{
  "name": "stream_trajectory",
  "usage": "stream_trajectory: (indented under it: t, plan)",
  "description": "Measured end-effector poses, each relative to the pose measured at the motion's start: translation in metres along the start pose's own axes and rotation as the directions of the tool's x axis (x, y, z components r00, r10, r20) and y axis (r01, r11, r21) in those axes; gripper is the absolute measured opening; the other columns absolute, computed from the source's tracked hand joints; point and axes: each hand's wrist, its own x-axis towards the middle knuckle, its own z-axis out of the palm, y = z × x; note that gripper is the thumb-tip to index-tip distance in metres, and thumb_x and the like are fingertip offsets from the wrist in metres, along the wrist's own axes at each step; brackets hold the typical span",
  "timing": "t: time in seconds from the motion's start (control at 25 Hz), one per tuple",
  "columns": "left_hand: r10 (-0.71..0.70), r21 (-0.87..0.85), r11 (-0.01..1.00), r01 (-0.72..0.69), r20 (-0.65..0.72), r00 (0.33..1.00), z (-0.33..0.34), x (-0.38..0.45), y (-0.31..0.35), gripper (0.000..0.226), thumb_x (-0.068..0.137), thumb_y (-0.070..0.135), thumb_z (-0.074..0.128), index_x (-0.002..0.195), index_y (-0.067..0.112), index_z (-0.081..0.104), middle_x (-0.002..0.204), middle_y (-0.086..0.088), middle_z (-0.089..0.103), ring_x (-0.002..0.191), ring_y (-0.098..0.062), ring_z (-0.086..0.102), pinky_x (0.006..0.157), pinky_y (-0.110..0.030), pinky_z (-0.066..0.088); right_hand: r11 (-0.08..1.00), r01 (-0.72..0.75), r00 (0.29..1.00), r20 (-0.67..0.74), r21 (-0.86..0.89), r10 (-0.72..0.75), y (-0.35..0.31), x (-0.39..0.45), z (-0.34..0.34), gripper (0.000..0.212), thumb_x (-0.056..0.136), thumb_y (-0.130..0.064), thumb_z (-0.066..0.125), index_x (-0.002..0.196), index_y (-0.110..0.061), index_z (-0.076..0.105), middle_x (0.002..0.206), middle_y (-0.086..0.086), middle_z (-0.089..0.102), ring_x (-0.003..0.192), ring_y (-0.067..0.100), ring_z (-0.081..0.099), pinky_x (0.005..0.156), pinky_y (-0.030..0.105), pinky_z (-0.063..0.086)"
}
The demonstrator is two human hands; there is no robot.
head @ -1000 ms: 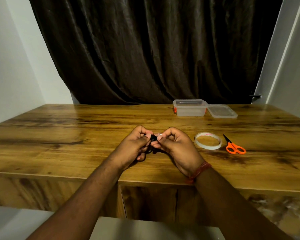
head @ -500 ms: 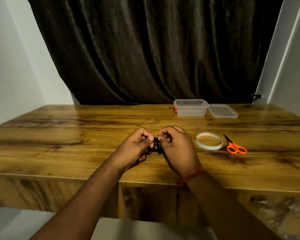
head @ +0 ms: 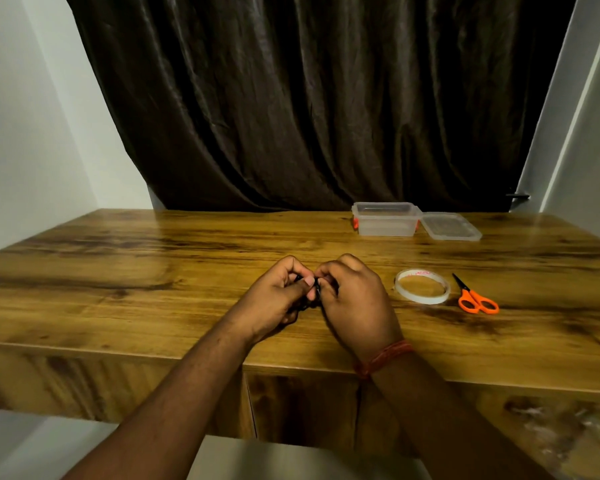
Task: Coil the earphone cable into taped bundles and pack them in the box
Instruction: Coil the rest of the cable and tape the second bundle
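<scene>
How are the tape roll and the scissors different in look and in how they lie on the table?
The tape roll is a clear ring lying flat; the scissors are long and closed, with orange handles. The tape roll lies nearer the right hand; the scissors lie farther right. Both rest untouched on the table.

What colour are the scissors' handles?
Orange, with dark blades; the scissors show clearly in the head view, right of the tape roll.

Home room, wooden table (head: 153,271), dark curtain (head: 309,98), plain white walls (head: 25,133)
</scene>
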Motion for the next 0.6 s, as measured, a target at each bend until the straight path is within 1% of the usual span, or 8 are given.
stream_trajectory:
  t: [0.08, 0.2, 0.4, 0.52, 0.6]
  plan:
    - [-0.001, -0.009, 1.0, 0.001, 0.001, 1.0, -0.0001, 0.0008, -0.0003, 0.006, 0.1, 0.006, 0.047, 0.095, 0.01, 0.049, 0.07, -0.004, 0.059, 0.045, -0.013, 0.029, 0.045, -0.032, 0.012, 1.0, 0.006, 1.0, 0.004, -0.005, -0.006, -0.0004, -0.0002, -0.0002, 0.013, 0.091, -0.014, 0.06, 0.1, -0.017, 0.069, 0.096, -0.003, 0.056, 0.081, 0.011, 0.055, 0.071, 0.021, 0.042]
    - [-0.009, -0.019, 1.0, 0.009, 0.001, 1.0, -0.0004, 0.0022, -0.0012, 0.007, 0.1, 0.006, 0.047, 0.096, 0.011, 0.046, 0.071, -0.005, 0.059, 0.046, -0.014, 0.032, 0.044, -0.032, 0.013, 1.0, 0.008, 1.0, 0.012, -0.004, -0.008, -0.0008, -0.0007, -0.0004, 0.012, 0.091, -0.015, 0.059, 0.098, -0.017, 0.069, 0.095, -0.003, 0.056, 0.081, 0.012, 0.055, 0.071, 0.024, 0.045]
    - [0.006, -0.001, 1.0, -0.006, 0.02, 1.0, -0.0005, 0.0019, -0.0014, 0.005, 0.101, 0.006, 0.045, 0.095, 0.007, 0.045, 0.072, -0.007, 0.058, 0.041, -0.007, 0.033, 0.041, -0.026, 0.017, 1.0, 0.01, 1.0, 0.021, -0.025, -0.01, 0.0005, 0.0006, 0.0011, 0.009, 0.092, -0.016, 0.059, 0.093, -0.017, 0.068, 0.092, -0.003, 0.055, 0.079, 0.012, 0.054, 0.068, 0.025, 0.044]
    - [0.0, 0.005, 1.0, 0.0, 0.027, 1.0, -0.0008, 0.0017, -0.0016, 0.011, 0.102, 0.01, 0.043, 0.093, 0.008, 0.046, 0.066, -0.006, 0.054, 0.04, -0.007, 0.03, 0.042, -0.029, 0.015, 0.999, 0.021, 0.999, 0.026, -0.039, -0.02, 0.0018, 0.0004, 0.0028, 0.008, 0.091, -0.016, 0.059, 0.091, -0.018, 0.067, 0.091, -0.004, 0.053, 0.078, 0.013, 0.053, 0.067, 0.025, 0.043]
    - [-0.009, -0.014, 1.0, 0.009, 0.03, 1.0, -0.0009, 0.0017, -0.0013, 0.013, 0.104, 0.011, 0.04, 0.091, 0.008, 0.044, 0.059, -0.001, 0.052, 0.04, -0.006, 0.028, 0.044, -0.031, 0.013, 0.997, 0.046, 0.998, 0.043, -0.056, -0.044, 0.0024, 0.0003, 0.0039, 0.007, 0.091, -0.016, 0.059, 0.091, -0.017, 0.066, 0.092, -0.004, 0.053, 0.079, 0.014, 0.055, 0.068, 0.028, 0.046]
